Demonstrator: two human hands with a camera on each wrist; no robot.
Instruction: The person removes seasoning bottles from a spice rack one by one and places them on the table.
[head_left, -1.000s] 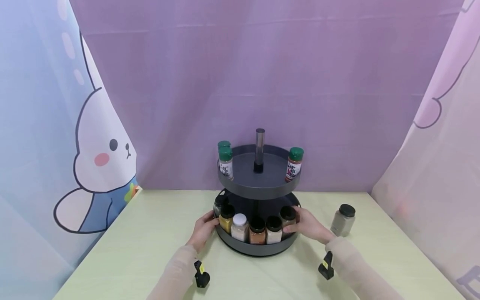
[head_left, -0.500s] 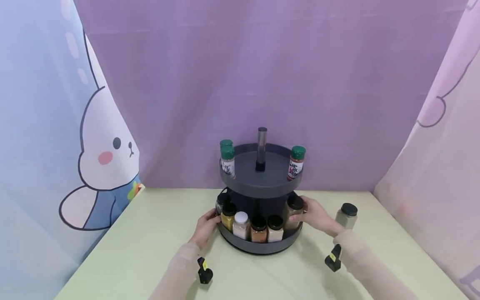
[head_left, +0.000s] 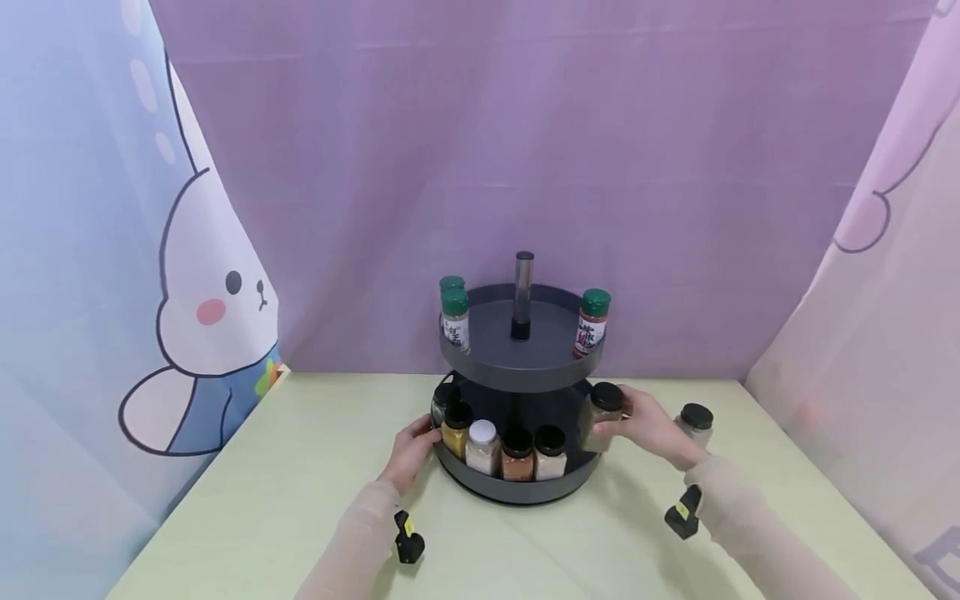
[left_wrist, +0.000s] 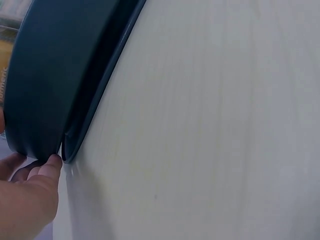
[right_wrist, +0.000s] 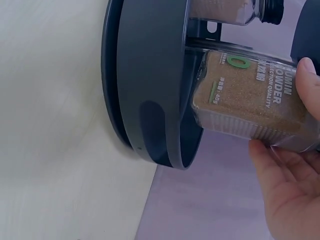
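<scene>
– Gripping the cumin jar (right_wrist: 245,90), the right hand (head_left: 648,423) holds it at the right side of the lower tray (head_left: 517,490), seen on my remote feed.

– How wide is that hand?

– Spread only to the jar's width, thumb on one face, bent fingers against another. My head view shows the jar leaning slightly, black lid up. Whether its base touches the tray floor, I cannot tell.

– And the left hand (head_left: 411,450)?

– Closed on the tray's left side, fingertips bent against the outer wall, another digit at the rim.

– Who shares the tray?

– Along the front, left to right, I count the turmeric (head_left: 455,435), a white-capped jar (head_left: 482,452), a brown jar (head_left: 517,463) and a pale jar (head_left: 551,463). A dark-capped jar (head_left: 446,398) stands behind the turmeric.

– Above and beyond?

– The upper tray (head_left: 525,380) bears two green-capped bottles (head_left: 455,327) at left and a red bottle (head_left: 591,332) at right, around a central post (head_left: 522,287). On the table (head_left: 300,500), a grey jar (head_left: 695,423) sits partly hidden by the right wrist.
</scene>
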